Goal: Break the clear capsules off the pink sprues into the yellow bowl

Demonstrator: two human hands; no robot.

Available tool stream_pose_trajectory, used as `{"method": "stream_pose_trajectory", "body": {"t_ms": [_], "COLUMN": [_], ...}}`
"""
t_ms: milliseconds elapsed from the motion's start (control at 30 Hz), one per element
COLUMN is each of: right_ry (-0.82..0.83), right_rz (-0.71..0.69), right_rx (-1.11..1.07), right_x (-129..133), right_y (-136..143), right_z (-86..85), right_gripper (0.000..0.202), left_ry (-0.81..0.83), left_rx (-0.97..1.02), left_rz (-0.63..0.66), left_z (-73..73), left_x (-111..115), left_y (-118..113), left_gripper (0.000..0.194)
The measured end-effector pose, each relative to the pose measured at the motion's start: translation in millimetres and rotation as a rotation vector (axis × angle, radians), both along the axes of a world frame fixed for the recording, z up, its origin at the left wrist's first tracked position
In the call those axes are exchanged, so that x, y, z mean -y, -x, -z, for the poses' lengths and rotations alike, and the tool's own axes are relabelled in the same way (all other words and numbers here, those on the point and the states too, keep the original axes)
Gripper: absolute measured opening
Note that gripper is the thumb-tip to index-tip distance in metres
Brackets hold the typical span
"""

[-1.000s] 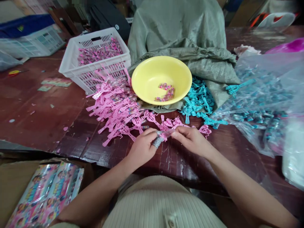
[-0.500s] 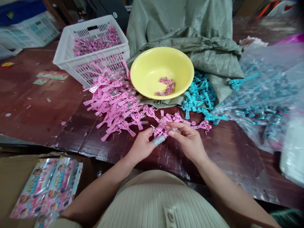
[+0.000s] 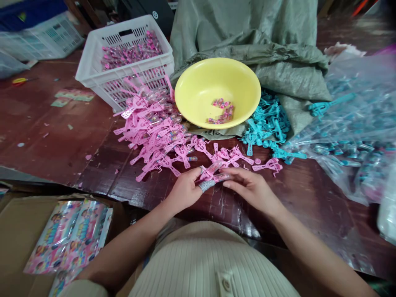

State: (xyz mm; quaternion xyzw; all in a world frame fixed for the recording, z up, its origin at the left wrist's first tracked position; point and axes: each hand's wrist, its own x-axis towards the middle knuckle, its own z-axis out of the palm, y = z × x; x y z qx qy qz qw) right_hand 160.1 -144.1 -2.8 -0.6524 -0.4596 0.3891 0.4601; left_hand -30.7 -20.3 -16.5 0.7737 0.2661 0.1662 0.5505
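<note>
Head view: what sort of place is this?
Probably a small assembly or packing workshop: pink plastic pieces heaped on a worn table, a white crate of small pink-and-clear parts, and a cardboard box with printed packs.

Glossy dark-red tabletop [image 3: 64, 144], pale light [image 3: 252, 231] reflected near its front edge, dim background [image 3: 105, 14]

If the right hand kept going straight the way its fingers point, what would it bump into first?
Probably the lower clear tube on the pink piece in the left hand: the right hand is at the tube's end, though whether it touches is unclear.
</note>
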Motion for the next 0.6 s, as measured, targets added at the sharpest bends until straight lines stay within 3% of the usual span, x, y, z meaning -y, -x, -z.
{"method": "stream_pose_trajectory", "body": {"t_ms": [100,200,267,367,433,533,600], "right_ry": [0.018,0.153,0.234,0.209,0.162,0.178,0.239], "right_rz": [-0.073,-0.103,-0.100,-0.137,-0.170,-0.167,-0.156], "right_rx": [0.192,0.121,0.037,-0.029,-0.016,0.067,0.090], "right_x": [2,2,2,1,-2,-8,-13], "right_y": [-5,-3,-1,-3,-6,-6,-4], "right_z": [-2.1,-1.2,-1.2,-6.0,-11.1,-15.8,-15.9], "right_gripper": [0.027,0.035,0.047,0.044,0.051,0.035,0.045], "left_ry": [-0.119,-0.237,-0.239,-0.211,-0.211,-0.241,-0.264], "left_rx": [-0.018,-0.027,-0.020,-0.031,-0.044,-0.043,-0.036], "left_rz": [0.027,0.053,0.075,0.063,0.064,0.082,0.068], "left_z": [-2.2,-4.2,-6.1,-8.8,-9.5,-9.2,-10.2], "left_x": [-3,-4,-7,-13,-17,-20,-19], "left_y": [1,1,2,3,4,6,6], "left_gripper": [0.005,0.006,0.008,0.015,0.019,0.018,0.016]}}
